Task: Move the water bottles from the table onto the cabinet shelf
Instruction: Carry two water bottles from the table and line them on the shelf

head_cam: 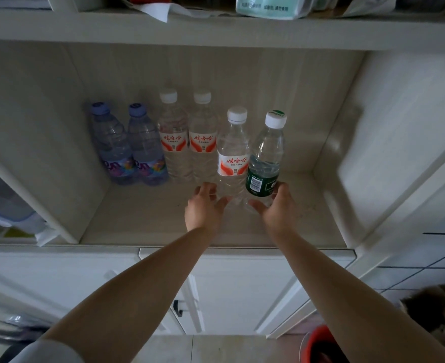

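My left hand [204,205] is spread around the base of the red-labelled bottle [233,155], thumb on the near side and fingers on its left; I cannot tell whether the palm presses it or has just let go. My right hand [276,205] cups the foot of the green-labelled bottle [266,158] from the right, thumb across the front, fingers curled behind, so I judge it a loose hold rather than a firm one. Both bottles stand upright on the cabinet shelf [143,218], long axes vertical, touching or nearly touching each other, directly ahead of my hands and between them. Each hand is nearest its own bottle, so neither needs to cross over. These two sit forward of the row behind: two more red-labelled bottles with white caps [187,145] just behind and to the left, then two purple-capped bottles [129,148] further left against the back. To line up my pair I would push them straight back, and the nearer white-capped bottle stands close on the left, so a skewed push could knock it. To the right the shelf is bare up to the side wall [389,142]. The table is out of view, so I cannot tell whether any bottles remain there.
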